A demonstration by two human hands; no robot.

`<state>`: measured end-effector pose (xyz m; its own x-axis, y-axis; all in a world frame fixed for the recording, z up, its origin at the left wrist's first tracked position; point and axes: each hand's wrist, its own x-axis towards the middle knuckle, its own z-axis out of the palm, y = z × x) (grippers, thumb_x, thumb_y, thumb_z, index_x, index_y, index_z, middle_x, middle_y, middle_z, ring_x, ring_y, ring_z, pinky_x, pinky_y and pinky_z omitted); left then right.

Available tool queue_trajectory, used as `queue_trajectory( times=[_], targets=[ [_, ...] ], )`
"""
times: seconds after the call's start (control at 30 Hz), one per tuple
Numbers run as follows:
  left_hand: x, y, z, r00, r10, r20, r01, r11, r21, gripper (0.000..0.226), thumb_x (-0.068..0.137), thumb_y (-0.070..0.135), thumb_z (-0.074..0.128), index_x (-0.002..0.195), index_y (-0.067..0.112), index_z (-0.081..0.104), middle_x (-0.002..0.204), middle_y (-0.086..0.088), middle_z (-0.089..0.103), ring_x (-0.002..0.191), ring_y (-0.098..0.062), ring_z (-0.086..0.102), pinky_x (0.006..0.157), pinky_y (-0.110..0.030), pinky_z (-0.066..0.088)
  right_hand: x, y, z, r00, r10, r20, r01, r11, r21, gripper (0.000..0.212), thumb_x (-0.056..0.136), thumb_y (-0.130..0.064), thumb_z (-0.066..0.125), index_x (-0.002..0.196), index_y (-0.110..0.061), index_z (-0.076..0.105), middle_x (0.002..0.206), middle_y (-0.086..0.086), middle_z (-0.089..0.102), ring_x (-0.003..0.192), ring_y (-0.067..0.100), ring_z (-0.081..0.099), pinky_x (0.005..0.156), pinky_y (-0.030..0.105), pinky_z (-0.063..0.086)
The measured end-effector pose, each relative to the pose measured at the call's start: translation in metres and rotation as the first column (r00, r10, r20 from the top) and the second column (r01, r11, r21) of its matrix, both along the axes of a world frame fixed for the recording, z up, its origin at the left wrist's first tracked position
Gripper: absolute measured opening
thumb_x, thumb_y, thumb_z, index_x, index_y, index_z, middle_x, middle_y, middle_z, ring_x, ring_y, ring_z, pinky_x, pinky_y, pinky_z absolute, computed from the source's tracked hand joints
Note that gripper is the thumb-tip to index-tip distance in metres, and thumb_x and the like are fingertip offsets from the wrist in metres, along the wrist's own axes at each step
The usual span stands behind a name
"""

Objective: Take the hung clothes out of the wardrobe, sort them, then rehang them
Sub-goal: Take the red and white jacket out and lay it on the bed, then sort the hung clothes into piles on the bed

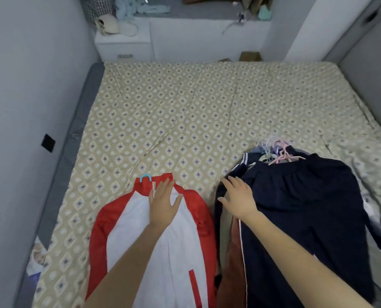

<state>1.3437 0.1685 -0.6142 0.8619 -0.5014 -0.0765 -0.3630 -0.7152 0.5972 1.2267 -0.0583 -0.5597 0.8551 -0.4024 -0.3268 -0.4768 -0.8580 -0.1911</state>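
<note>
Left hand (pixel 163 203): lower centre of the frame, fingers straight and together, thumb out, palm flat on the chest of a jacket just below its collar. It grasps nothing.

Right hand (pixel 238 198): just to the right of the left one, fingers spread and relaxed, nothing grasped. It sits at the left edge of a pile of dark clothes; whether the palm presses the cloth or hovers just over it is hard to tell from here.

Jacket (pixel 138 245): red and white, laid front-up on the bed, running from lower centre to the bottom edge. A light blue hanger hook (pixel 145 177) pokes out at its collar.

Pile of dark clothes (pixel 296 207): navy, lower right, beside the jacket. A brown garment (pixel 236 263) shows along its left edge.

Hangers (pixel 276 150): a cluster of pink and pale ones at the top of the pile.

Bed (pixel 185 118): beige cover with a diamond pattern, filling the middle of the frame.

White cabinet (pixel 123 45): upper left, beyond the bed.
</note>
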Motion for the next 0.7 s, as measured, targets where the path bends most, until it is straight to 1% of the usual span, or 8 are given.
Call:
queue_trajectory(
  times=[0.1,0.17,0.27,0.33,0.4,0.5,0.6,0.7],
  targets=[
    [-0.044,-0.040,0.023,0.998,-0.059,-0.002,0.059,0.998,-0.034,0.068,0.093,0.063,0.034,0.149,0.025,0.041,0.157,0.004,0.036,0.149,-0.016,0.023,0.121,-0.041,0.004,-0.053,-0.037,0.024,0.999,-0.045,0.008,0.045,0.998,-0.035,0.071,0.098,-0.050,0.047,0.156,-0.027,0.014,0.162,0.004,0.017,0.150,0.026,0.010,0.121,0.041,0.013],
    [-0.077,-0.070,0.037,0.998,-0.065,-0.009,0.064,0.997,-0.034,0.061,0.097,0.056,0.041,0.150,0.026,0.039,0.159,0.004,0.033,0.149,-0.015,0.021,0.121,-0.040,0.004,-0.089,-0.065,0.040,0.997,-0.073,0.014,0.073,0.996,-0.044,0.071,0.098,-0.051,0.047,0.156,-0.028,0.013,0.162,0.004,0.017,0.150,0.026,0.009,0.121,0.042,0.012],
    [-0.130,-0.115,0.059,0.999,-0.043,0.009,0.043,0.999,-0.022,0.071,0.090,0.063,0.033,0.151,0.025,0.037,0.157,0.003,0.035,0.148,-0.018,0.025,0.119,-0.042,0.013,-0.141,-0.106,0.061,0.994,-0.104,0.028,0.105,0.994,-0.035,0.072,0.098,-0.050,0.047,0.156,-0.028,0.011,0.162,0.004,0.015,0.150,0.026,0.008,0.121,0.043,0.011],
    [-0.164,-0.142,0.069,1.000,-0.015,-0.010,0.015,1.000,-0.021,0.072,0.089,0.065,0.031,0.151,0.028,0.035,0.157,0.004,0.035,0.147,-0.019,0.026,0.119,-0.047,0.015,-0.174,-0.132,0.075,0.995,-0.100,0.023,0.101,0.994,-0.041,0.072,0.098,-0.050,0.047,0.156,-0.028,0.010,0.162,0.004,0.014,0.150,0.027,0.007,0.121,0.043,0.010],
    [-0.196,-0.165,0.078,0.999,0.002,-0.036,-0.003,1.000,-0.008,0.066,0.095,0.059,0.042,0.153,0.029,0.031,0.159,0.004,0.030,0.149,-0.019,0.022,0.120,-0.050,0.012,-0.203,-0.156,0.086,0.995,-0.095,0.020,0.096,0.994,-0.058,0.073,0.098,-0.050,0.046,0.156,-0.028,0.009,0.163,0.004,0.013,0.150,0.026,0.006,0.121,0.043,0.009],
    [-0.234,-0.194,0.091,1.000,-0.007,-0.023,0.008,0.999,0.045,0.065,0.099,0.050,0.047,0.155,0.026,0.025,0.163,0.002,0.020,0.152,-0.017,0.012,0.121,-0.045,0.005,-0.235,-0.186,0.100,0.996,-0.083,0.016,0.084,0.994,-0.074,0.074,0.098,-0.050,0.046,0.157,-0.030,0.005,0.163,0.005,0.011,0.151,0.027,0.005,0.121,0.043,0.008],
    [-0.256,-0.210,0.095,0.999,-0.038,-0.005,0.038,0.998,0.040,0.071,0.095,0.059,0.042,0.156,0.025,0.023,0.164,0.000,0.019,0.153,-0.019,0.006,0.124,-0.046,0.008,-0.257,-0.208,0.105,0.995,-0.091,0.033,0.093,0.994,-0.064,0.075,0.098,-0.049,0.047,0.156,-0.030,0.005,0.163,0.006,0.011,0.151,0.027,0.005,0.121,0.043,0.008],
    [-0.262,-0.221,0.093,0.999,-0.053,-0.008,0.053,0.998,0.028,0.088,0.082,0.072,0.021,0.156,0.024,0.021,0.164,0.000,0.019,0.153,-0.019,0.005,0.123,-0.047,0.014,-0.268,-0.223,0.103,0.992,-0.115,0.060,0.117,0.992,-0.034,0.075,0.097,-0.048,0.050,0.157,-0.029,0.008,0.163,0.006,0.013,0.150,0.027,0.007,0.121,0.045,0.011]
  ],
)
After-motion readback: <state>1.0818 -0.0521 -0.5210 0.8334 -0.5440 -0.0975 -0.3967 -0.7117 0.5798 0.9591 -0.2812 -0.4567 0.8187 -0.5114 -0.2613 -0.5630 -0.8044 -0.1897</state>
